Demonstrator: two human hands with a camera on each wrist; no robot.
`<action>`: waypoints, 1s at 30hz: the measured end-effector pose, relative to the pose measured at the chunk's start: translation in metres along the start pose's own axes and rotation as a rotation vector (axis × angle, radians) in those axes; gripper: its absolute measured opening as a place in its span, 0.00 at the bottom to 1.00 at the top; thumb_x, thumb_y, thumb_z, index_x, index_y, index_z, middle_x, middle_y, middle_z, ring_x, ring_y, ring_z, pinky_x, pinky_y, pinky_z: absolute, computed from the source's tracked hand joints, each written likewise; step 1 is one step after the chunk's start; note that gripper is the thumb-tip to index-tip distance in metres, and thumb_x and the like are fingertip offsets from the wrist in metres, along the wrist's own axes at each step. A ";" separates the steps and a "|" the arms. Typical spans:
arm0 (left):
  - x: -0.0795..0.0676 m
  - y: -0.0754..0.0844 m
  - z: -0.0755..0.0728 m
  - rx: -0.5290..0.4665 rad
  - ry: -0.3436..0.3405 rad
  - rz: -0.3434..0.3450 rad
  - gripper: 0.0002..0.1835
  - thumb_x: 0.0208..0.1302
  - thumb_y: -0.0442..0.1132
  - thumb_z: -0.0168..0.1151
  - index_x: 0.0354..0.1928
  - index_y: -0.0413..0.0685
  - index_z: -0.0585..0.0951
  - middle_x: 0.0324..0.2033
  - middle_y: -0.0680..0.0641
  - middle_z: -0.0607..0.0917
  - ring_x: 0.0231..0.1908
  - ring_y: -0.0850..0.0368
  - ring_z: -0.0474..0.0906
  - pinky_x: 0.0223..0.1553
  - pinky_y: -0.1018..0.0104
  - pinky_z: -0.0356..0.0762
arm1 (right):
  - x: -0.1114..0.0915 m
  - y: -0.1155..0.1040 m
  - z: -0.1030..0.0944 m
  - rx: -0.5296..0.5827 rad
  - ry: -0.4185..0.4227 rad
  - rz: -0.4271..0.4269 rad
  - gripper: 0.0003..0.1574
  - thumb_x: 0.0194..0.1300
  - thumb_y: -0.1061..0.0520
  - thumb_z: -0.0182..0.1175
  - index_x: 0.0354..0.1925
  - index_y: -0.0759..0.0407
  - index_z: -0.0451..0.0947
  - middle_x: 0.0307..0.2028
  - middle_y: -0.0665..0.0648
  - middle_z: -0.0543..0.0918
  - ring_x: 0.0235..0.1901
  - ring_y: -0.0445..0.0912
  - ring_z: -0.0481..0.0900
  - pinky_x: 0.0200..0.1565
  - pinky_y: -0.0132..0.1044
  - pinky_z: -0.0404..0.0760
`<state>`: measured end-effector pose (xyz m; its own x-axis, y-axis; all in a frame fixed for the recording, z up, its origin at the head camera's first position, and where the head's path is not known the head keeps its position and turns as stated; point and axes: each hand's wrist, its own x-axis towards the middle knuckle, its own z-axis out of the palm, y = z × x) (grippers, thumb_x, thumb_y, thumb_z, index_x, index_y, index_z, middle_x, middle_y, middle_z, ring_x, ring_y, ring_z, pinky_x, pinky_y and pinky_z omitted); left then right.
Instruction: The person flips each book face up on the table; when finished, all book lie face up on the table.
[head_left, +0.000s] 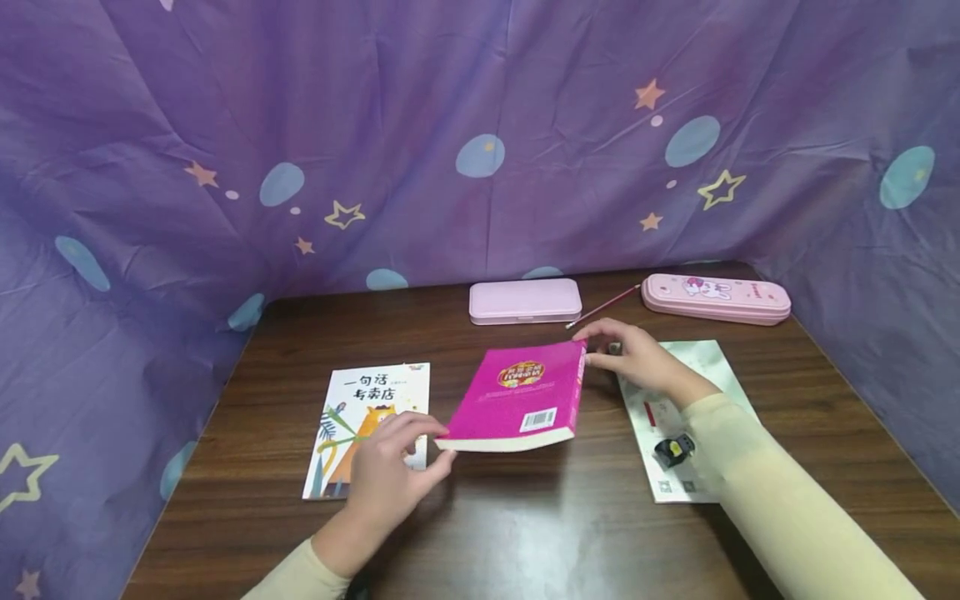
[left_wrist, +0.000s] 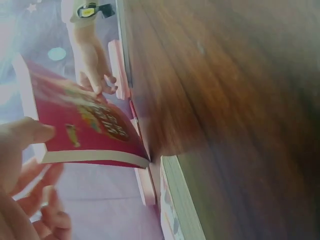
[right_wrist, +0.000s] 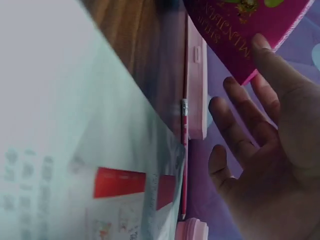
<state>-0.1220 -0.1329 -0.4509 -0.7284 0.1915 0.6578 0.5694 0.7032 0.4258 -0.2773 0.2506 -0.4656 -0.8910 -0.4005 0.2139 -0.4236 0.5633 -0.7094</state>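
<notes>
Magenta book in left grip and right grip — plain pink case beyond

The book has a smooth card cover and matt paper edges; the wood-grain table looks glossy, the cloth backdrop wrinkled and softly shiny

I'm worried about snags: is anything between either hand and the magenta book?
Nothing visible is: the left hand pinches the magenta book at its near left corner, the right hand at its far right corner. The white book and pale green booklet lie on the table to either side.
</notes>
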 end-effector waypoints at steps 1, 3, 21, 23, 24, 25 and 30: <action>0.001 -0.001 -0.001 -0.020 0.026 0.011 0.13 0.45 0.40 0.81 0.35 0.55 0.89 0.35 0.57 0.89 0.28 0.64 0.75 0.26 0.74 0.71 | 0.000 0.000 -0.001 0.015 0.007 -0.015 0.20 0.66 0.58 0.71 0.55 0.54 0.83 0.50 0.55 0.87 0.41 0.44 0.81 0.45 0.37 0.79; 0.003 -0.002 -0.002 -0.059 0.067 0.022 0.12 0.46 0.39 0.80 0.35 0.54 0.89 0.34 0.56 0.90 0.31 0.62 0.77 0.29 0.73 0.73 | 0.001 -0.002 -0.003 0.054 0.021 -0.032 0.19 0.66 0.59 0.70 0.55 0.55 0.83 0.49 0.56 0.87 0.42 0.43 0.81 0.46 0.36 0.79; 0.009 0.011 -0.008 -0.277 0.234 0.023 0.14 0.45 0.33 0.81 0.36 0.50 0.90 0.33 0.50 0.90 0.33 0.60 0.73 0.32 0.76 0.66 | 0.003 -0.028 -0.011 0.238 0.161 -0.026 0.16 0.70 0.59 0.67 0.54 0.60 0.82 0.47 0.45 0.86 0.39 0.38 0.84 0.43 0.28 0.81; 0.010 0.012 -0.008 -0.289 0.239 0.018 0.14 0.46 0.32 0.81 0.37 0.50 0.89 0.32 0.50 0.89 0.31 0.60 0.72 0.30 0.77 0.66 | 0.003 -0.031 -0.012 0.239 0.170 -0.008 0.15 0.70 0.58 0.67 0.53 0.60 0.82 0.45 0.40 0.85 0.38 0.38 0.84 0.42 0.28 0.81; 0.009 0.012 -0.008 -0.296 0.240 0.017 0.14 0.46 0.32 0.81 0.37 0.49 0.89 0.32 0.50 0.89 0.30 0.60 0.72 0.28 0.77 0.66 | 0.003 -0.032 -0.013 0.241 0.173 -0.002 0.14 0.70 0.57 0.67 0.52 0.60 0.82 0.44 0.40 0.85 0.38 0.38 0.83 0.42 0.28 0.81; 0.009 0.012 -0.008 -0.302 0.239 0.015 0.14 0.46 0.32 0.81 0.37 0.49 0.89 0.32 0.49 0.89 0.28 0.60 0.71 0.26 0.77 0.66 | 0.003 -0.034 -0.013 0.245 0.173 0.003 0.14 0.70 0.57 0.67 0.51 0.60 0.82 0.43 0.39 0.85 0.38 0.38 0.83 0.42 0.28 0.81; 0.007 0.013 -0.008 -0.309 0.232 0.010 0.15 0.47 0.30 0.80 0.39 0.47 0.88 0.30 0.50 0.87 0.23 0.59 0.69 0.21 0.73 0.65 | 0.003 -0.036 -0.014 0.255 0.177 0.013 0.14 0.69 0.57 0.68 0.51 0.61 0.83 0.42 0.43 0.85 0.36 0.38 0.81 0.40 0.28 0.80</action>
<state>-0.1170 -0.1277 -0.4357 -0.6369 0.0126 0.7708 0.6898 0.4558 0.5625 -0.2667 0.2392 -0.4299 -0.9200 -0.2502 0.3015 -0.3774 0.3589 -0.8537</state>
